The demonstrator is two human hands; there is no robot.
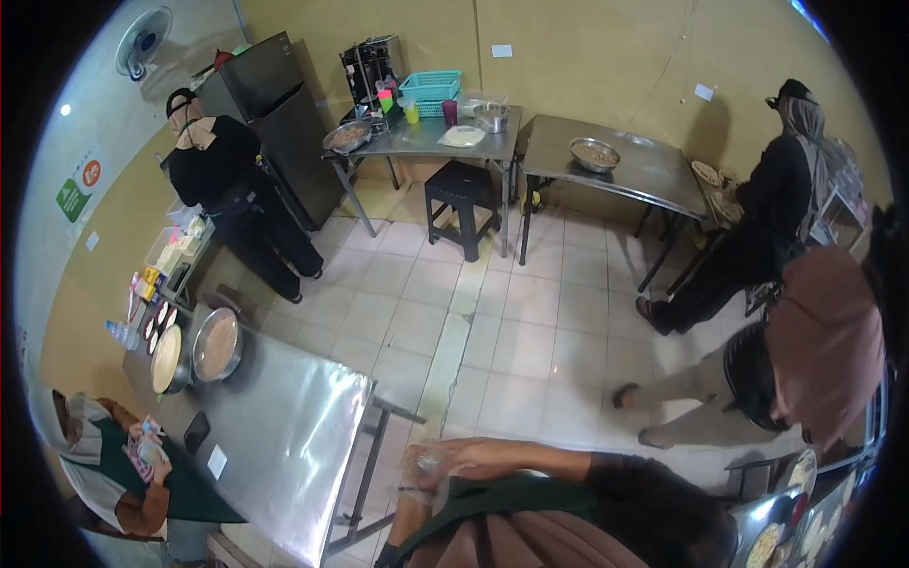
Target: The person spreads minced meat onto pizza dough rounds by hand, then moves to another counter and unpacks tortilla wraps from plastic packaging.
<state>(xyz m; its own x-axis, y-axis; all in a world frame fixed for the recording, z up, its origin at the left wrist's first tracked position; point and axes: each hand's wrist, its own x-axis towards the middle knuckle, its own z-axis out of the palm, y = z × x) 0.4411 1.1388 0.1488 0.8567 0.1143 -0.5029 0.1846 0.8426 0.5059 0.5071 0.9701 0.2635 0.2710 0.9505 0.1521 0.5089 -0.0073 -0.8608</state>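
My left hand (414, 470) is raised at the bottom centre, beyond the edge of the metal table. A thin clear plastic glove (428, 485) seems to cover it, and a dark band circles the wrist. Its fingers are small and blurred under the plastic. From the right, my right hand (471, 458) reaches across, bare, with its fingertips closed on the plastic at the left hand. Dark sleeves and a green apron (464, 502) lie just below both hands.
To the left, a metal table (275, 407) holds a bowl of brown filling (217, 345), a phone (196, 433) and a seated person's side. More metal tables, a black stool (463, 204) and a fridge (284, 123) stand ahead. People work left and right; trays of rounds (763, 546) sit lower right.
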